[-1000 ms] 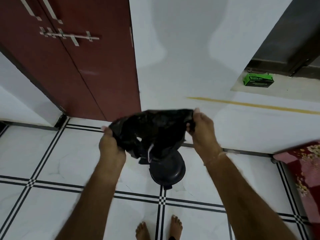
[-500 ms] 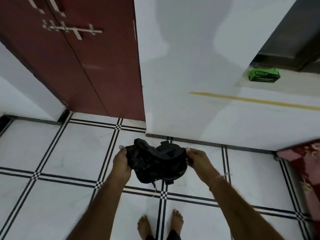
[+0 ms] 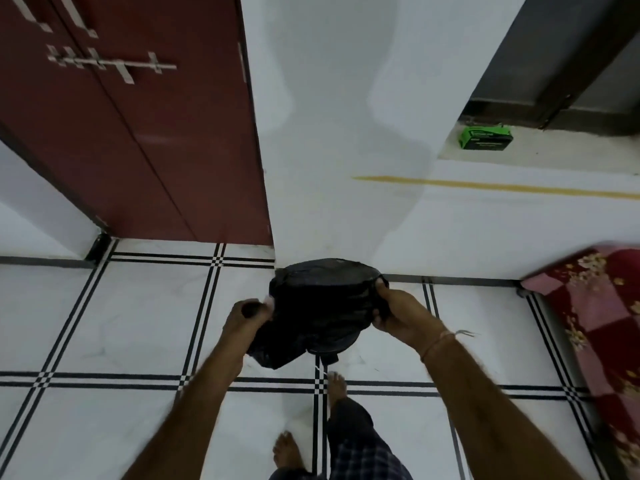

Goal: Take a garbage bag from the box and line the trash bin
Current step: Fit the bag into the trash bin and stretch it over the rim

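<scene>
A black garbage bag (image 3: 322,299) is stretched over the small black trash bin (image 3: 329,344) on the floor near the wall. The bag covers most of the bin; only its lower edge and pedal show. My left hand (image 3: 247,315) grips the bag's left edge, and my right hand (image 3: 394,308) grips its right edge by the bin's rim. The green garbage bag box (image 3: 485,137) lies on a ledge at the upper right, far from both hands.
A dark red door (image 3: 138,126) stands at the left, a white wall (image 3: 339,116) straight ahead. A red floral mat (image 3: 602,323) lies at the right. My bare feet (image 3: 289,452) stand on the white tiled floor just behind the bin.
Both hands have moved down and forward with the bag, from held up in the air to spread over the bin. My right foot has stepped forward.
</scene>
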A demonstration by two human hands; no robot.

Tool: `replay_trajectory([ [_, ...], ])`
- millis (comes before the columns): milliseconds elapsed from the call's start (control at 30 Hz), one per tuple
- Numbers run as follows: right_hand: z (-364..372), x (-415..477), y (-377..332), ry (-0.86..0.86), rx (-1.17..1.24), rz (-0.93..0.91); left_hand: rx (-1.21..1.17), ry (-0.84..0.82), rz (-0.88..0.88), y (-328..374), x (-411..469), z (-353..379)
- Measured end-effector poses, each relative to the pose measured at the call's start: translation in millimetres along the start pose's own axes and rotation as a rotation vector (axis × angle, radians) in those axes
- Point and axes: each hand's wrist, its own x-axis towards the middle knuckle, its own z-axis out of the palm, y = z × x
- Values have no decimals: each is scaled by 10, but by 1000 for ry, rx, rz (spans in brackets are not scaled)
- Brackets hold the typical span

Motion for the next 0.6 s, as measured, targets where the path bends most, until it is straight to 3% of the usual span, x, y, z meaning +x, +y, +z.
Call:
replay_trajectory([
  [33,-3,-21,-23,-14,3,31,106,-14,10,-23,-1,6],
  [100,-3,-68,-85,-59,2,68,69,-65,-34,-75,6,-34],
  [233,-101,63,-181,-216,141,130,-339,-227,-160,-170,106,-133],
  [333,-146,318,-217,-276,261,189,-562,-237,-232,-260,280,-126],
  [500,-287,798,-59,-118,383,133,-517,-16,-195,-480,615,143],
  [600,-428,1080,112,-27,357,82,-487,-10,-204,-677,854,452],
])
